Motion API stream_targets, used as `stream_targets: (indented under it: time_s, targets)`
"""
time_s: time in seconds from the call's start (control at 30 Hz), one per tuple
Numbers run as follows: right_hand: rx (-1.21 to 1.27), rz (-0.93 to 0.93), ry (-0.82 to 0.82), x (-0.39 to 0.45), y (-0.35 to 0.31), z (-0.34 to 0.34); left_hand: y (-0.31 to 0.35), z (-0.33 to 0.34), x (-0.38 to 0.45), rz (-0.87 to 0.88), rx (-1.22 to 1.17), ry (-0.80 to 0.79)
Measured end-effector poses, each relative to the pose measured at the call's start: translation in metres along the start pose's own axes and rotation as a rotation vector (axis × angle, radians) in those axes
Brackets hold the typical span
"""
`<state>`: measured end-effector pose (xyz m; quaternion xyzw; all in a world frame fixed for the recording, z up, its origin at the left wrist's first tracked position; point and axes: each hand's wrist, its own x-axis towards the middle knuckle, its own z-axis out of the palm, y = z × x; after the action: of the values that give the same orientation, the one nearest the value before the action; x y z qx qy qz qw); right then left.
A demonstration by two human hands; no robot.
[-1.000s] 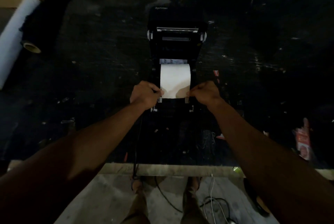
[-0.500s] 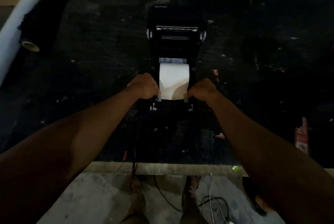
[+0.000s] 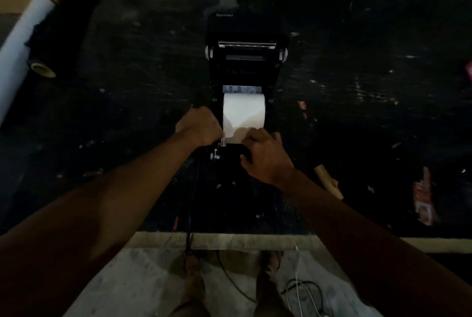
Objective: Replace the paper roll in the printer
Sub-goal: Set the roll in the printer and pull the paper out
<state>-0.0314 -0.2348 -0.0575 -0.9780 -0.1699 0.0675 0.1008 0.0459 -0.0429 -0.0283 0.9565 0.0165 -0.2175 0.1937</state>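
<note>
A black printer (image 3: 246, 61) stands open on the dark table, its lid tipped back. A white paper roll (image 3: 244, 112) lies in its bay, with the paper's loose end drawn toward me. My left hand (image 3: 201, 126) pinches the left edge of that loose end beside the roll. My right hand (image 3: 264, 154) rests over the front of the printer, fingers spread on the paper's lower right corner and the front edge. Whether the right hand grips the paper is unclear in the dim light.
An empty cardboard core (image 3: 328, 181) lies on the table just right of my right forearm. A long white roll (image 3: 19, 45) and a black roll (image 3: 69, 15) lie at the far left. A black cable (image 3: 191, 201) runs off the table's front edge (image 3: 229, 240). Red scraps (image 3: 422, 199) lie at right.
My right hand has left the paper's right edge and moved down and left onto the printer's front. The left hand stays pinching the left edge. The cardboard core is now uncovered.
</note>
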Motion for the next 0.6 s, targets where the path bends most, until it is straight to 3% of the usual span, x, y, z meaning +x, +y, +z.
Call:
stream_targets:
  time_s: [0.1, 0.17, 0.23, 0.37, 0.6]
  targets:
    - [-0.014, -0.011, 0.006, -0.001, 0.001, 0.001, -0.005, 0.019, -0.033, 0.18, -0.047, 0.327]
    - [-0.022, -0.02, 0.002, -0.002, 0.0, -0.001, -0.01, 0.036, -0.051, 0.446, -0.053, 0.33]
    - [-0.016, -0.022, 0.002, -0.003, -0.002, -0.002, -0.012, 0.049, -0.06, 0.595, 0.048, 0.243]
    - [-0.006, -0.015, 0.018, -0.007, -0.003, -0.002, -0.016, 0.057, -0.063, 0.579, 0.187, 0.195]
    - [0.045, -0.006, 0.071, -0.008, -0.005, -0.005, -0.014, 0.049, -0.062, 0.595, 0.149, 0.187]
